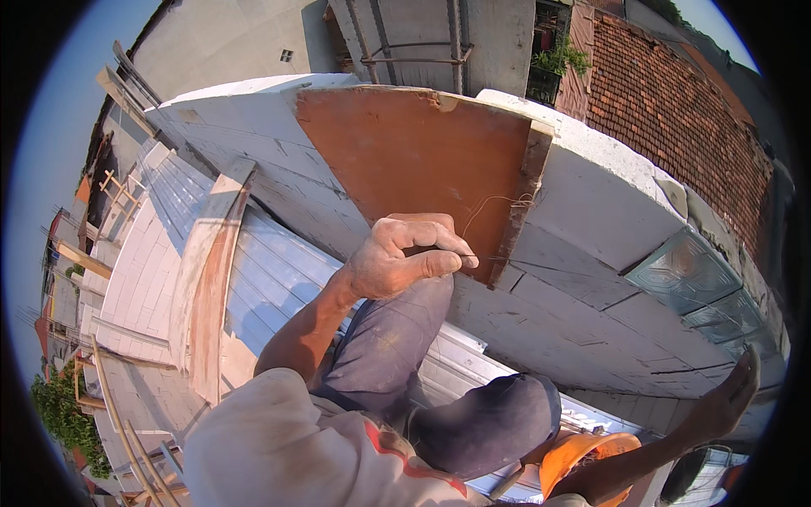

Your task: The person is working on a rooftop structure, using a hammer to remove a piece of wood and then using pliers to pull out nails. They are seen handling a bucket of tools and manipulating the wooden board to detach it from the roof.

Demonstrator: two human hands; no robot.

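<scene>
My left hand (412, 255) is raised in front of the brown panel (414, 152), thumb and fingertips pinched together. A thin dark wire (515, 258) comes out of the pinch and runs to the right until it is too fine to follow. Loops of thin wire (498, 201) hang at the wooden batten (528, 182) along the panel's right edge. My right hand (737, 390) is stretched far out to the right, seen edge-on, near the glass blocks (688, 270). Its fingers look straight, and nothing shows in them.
A white block wall (591, 186) curves across in front of me, with bare steel bars (414, 46) rising behind it. An orange bucket (587, 456) stands by my right knee. Corrugated metal sheets (283, 275) and a long plank (207, 279) lie to the left.
</scene>
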